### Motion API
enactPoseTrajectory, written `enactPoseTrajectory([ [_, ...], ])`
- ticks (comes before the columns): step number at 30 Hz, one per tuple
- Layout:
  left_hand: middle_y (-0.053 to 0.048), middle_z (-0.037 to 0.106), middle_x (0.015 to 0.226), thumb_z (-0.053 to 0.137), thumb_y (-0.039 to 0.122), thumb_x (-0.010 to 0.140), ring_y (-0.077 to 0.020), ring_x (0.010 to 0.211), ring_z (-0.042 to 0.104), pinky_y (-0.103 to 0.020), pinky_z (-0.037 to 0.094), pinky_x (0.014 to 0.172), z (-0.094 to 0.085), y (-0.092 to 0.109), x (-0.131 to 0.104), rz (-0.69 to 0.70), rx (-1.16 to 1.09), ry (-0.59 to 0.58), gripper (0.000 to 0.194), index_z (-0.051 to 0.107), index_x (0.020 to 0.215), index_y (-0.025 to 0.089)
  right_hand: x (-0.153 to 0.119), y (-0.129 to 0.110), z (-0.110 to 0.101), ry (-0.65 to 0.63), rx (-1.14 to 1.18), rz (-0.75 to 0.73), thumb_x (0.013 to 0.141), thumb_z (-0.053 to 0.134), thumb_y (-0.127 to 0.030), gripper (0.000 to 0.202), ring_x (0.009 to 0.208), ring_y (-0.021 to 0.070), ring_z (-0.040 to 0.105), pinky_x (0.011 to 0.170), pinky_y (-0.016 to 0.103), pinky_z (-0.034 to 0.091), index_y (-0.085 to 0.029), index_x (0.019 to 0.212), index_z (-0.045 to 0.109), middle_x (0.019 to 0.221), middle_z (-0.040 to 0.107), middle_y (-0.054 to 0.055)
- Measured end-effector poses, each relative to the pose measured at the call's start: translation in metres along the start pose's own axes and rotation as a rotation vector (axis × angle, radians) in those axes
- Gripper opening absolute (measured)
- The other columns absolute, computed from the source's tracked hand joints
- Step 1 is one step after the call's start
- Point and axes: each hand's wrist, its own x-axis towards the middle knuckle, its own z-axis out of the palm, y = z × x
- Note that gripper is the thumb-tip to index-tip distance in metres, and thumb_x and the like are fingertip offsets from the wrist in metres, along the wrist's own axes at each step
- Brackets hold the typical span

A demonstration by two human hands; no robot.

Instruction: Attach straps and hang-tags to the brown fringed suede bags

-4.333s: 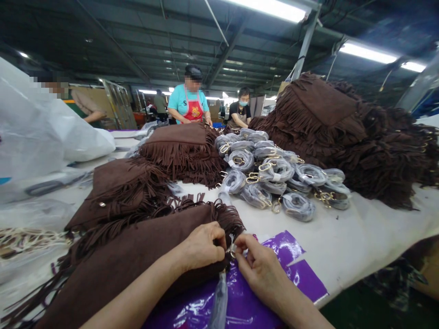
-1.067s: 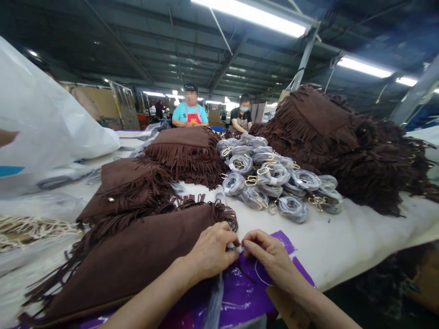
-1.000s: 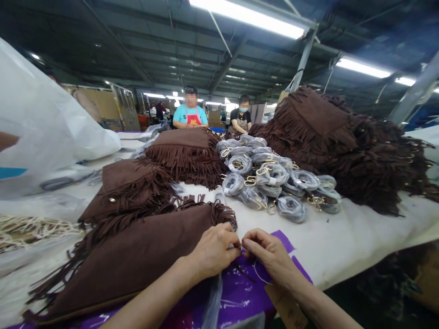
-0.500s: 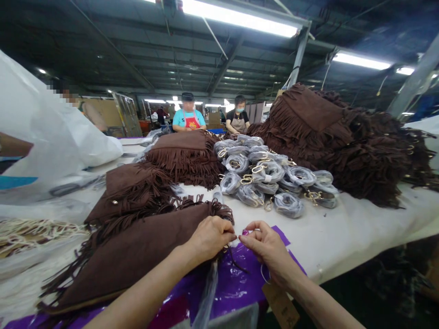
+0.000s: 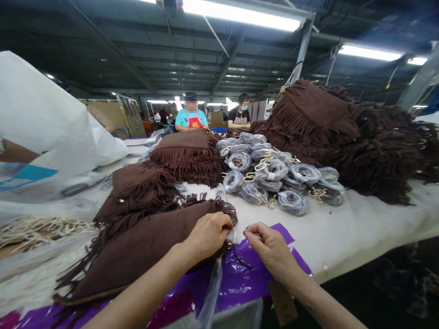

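Note:
A brown fringed bag [image 5: 137, 246] lies flat across the near edge of the table, over purple plastic [image 5: 236, 269]. My left hand [image 5: 212, 230] is closed at the bag's right end, beside its fringe and a small metal ring; what its fingertips pinch is too small to name. Just to the right, my right hand [image 5: 264, 240] is held above the purple plastic with thumb and fingers pressed together, whatever is between them hidden. A brown cardboard tag [image 5: 283, 304] hangs below my right wrist. Clear plastic [image 5: 212, 285] trails down between my forearms.
Coiled straps in clear wrap [image 5: 270, 169] are heaped mid-table, beside stacked brown bags [image 5: 185, 151]. A big pile of fringed bags [image 5: 325, 119] stands at the right. White plastic [image 5: 61, 123] rises at the left. Two people [image 5: 191, 119] are across the table.
My hands have moved slightly apart. The small pink thing at my right fingertips no longer shows. The tag under my right wrist has swung a little, and the view has shifted slightly.

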Motion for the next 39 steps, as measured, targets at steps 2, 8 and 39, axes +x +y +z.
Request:
enactPoseTrajectory([
  [2,-0.001,0.06,0.08,0.048,0.015,0.076,-0.015,0.076,0.056,-0.024,0.041,0.069,0.005,0.003,-0.003,0.059,0.073,-0.048,0.015,0.062,0.077,0.019,0.0,0.004,0.001,0.039,0.036,0.013,0.076,0.047,-0.041,0.025,0.053,0.011,0.037,0.051,0.024,0.029,-0.018,0.066,0.051,0.056,0.042,-0.004],
  [8,-0.001,0.053,0.084,0.06,0.031,0.076,-0.0153,0.079,0.05,-0.027,0.038,0.072,0.009,0.003,-0.014,0.228,0.186,-0.139,0.011,0.06,0.074,0.02,0.002,0.018,0.003,0.022,0.222,0.145,0.075,0.051,-0.044,0.028,0.052,0.0097,0.033,0.048,0.023,0.027,-0.018,0.066,0.048,0.058,0.04,-0.005],
  [39,0.0,0.055,0.08,0.053,0.02,0.071,-0.0167,0.079,0.049,-0.029,0.032,0.069,0.009,0.006,-0.02,-0.083,0.059,0.04,0.008,0.05,0.064,0.018,0.032,0.005,0.002,-0.328,-1.001,-0.923,0.08,0.045,-0.009,0.009,0.054,0.0151,0.051,0.043,0.026,0.026,-0.015,0.081,0.051,0.068,0.057,0.003],
])
